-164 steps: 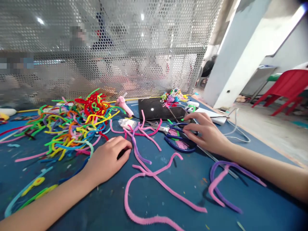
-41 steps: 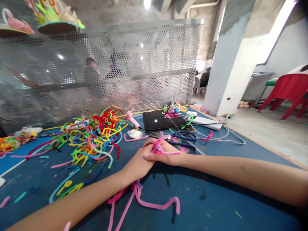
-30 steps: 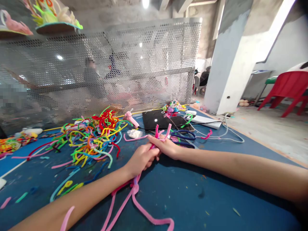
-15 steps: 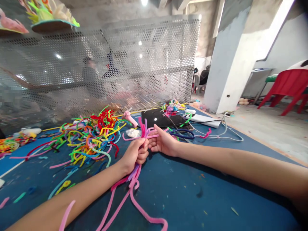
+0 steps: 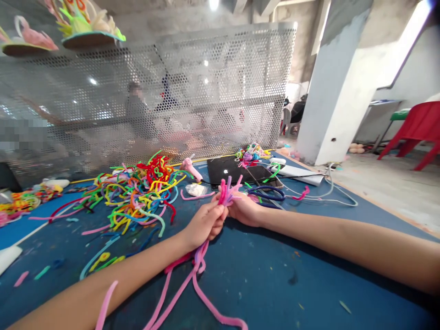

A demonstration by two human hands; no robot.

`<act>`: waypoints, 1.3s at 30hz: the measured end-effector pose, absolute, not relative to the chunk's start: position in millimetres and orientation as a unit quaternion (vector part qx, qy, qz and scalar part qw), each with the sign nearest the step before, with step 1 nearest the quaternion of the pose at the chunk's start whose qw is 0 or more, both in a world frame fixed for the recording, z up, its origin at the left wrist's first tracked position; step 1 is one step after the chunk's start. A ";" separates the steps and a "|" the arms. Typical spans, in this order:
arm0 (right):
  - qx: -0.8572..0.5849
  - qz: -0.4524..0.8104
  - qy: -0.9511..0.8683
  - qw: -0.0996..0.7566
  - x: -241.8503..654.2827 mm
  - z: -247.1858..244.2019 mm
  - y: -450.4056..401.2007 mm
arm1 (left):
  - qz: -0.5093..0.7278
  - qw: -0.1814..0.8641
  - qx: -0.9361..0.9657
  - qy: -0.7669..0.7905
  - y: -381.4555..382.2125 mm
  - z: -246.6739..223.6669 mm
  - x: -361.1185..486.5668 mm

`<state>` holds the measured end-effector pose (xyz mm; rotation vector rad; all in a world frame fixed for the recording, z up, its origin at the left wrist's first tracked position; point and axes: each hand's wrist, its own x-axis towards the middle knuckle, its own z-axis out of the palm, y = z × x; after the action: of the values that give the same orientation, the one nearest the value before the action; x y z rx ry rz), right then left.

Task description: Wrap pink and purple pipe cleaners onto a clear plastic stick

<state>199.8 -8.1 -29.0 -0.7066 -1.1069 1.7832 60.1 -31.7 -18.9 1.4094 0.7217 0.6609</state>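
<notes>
My left hand (image 5: 205, 222) is closed in a fist around a bundle of pink, magenta and purple pipe cleaners (image 5: 201, 255). Their short ends fan out above the fist, while long pink stems trail down over the blue table toward me. My right hand (image 5: 245, 208) meets the left at the top of the bundle, its fingers curled against the fanned ends and partly hidden behind them. One pink stem (image 5: 107, 302) sticks up in front of my left forearm. Just behind the hands are a small clear bag of white bits (image 5: 196, 189) and a pink glue gun (image 5: 191, 169).
A tangled heap of colourful pipe cleaners (image 5: 137, 197) covers the left of the blue table (image 5: 275, 279). At the back lie a black laptop (image 5: 220, 170), a white power strip (image 5: 302, 174) with cables, and dark blue-handled scissors (image 5: 271, 192). A perforated metal screen (image 5: 206, 101) stands behind.
The bundle's top has shifted slightly right in view and leans toward my right hand. My right hand has closed in on the fanned ends. The whole view has shifted a little.
</notes>
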 end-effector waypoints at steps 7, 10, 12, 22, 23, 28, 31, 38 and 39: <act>-0.268 0.693 -0.449 0.495 200.1 -33.3 -8.6 | 0.451 0.666 0.497 0.324 -20.0 -23.8 59.2; -0.266 0.682 -0.445 0.516 198.4 -34.3 -10.8 | 0.414 0.666 0.529 0.325 -20.8 -23.6 59.9; -0.266 0.669 -0.454 0.525 197.8 -34.4 -11.7 | 0.389 0.659 0.554 0.328 -21.7 -23.3 60.3; -0.307 0.622 -0.414 0.590 203.8 -33.1 -4.4 | 0.423 0.640 0.535 0.353 -15.8 -24.9 59.2; -0.301 0.625 -0.425 0.582 203.6 -33.4 -4.4 | 0.405 0.637 0.556 0.348 -15.9 -25.4 59.6; -0.312 0.604 -0.419 0.602 202.3 -33.1 -5.4 | 0.437 0.630 0.527 0.368 -18.3 -24.7 60.5; -0.317 0.596 -0.420 0.606 202.4 -32.4 -4.6 | 0.475 0.628 0.478 0.388 -19.8 -23.2 60.2; -0.373 0.489 -0.610 0.500 203.6 -34.4 -9.4 | 0.530 0.586 0.469 0.394 -17.3 -23.3 59.3; -0.380 0.443 -0.656 0.479 206.4 -31.0 -11.4 | 0.535 0.573 0.470 0.405 -16.0 -23.4 59.2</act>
<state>206.4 -11.4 -31.0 -0.9263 -1.6002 1.0812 59.2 -16.0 -23.4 1.1013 0.9506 1.2551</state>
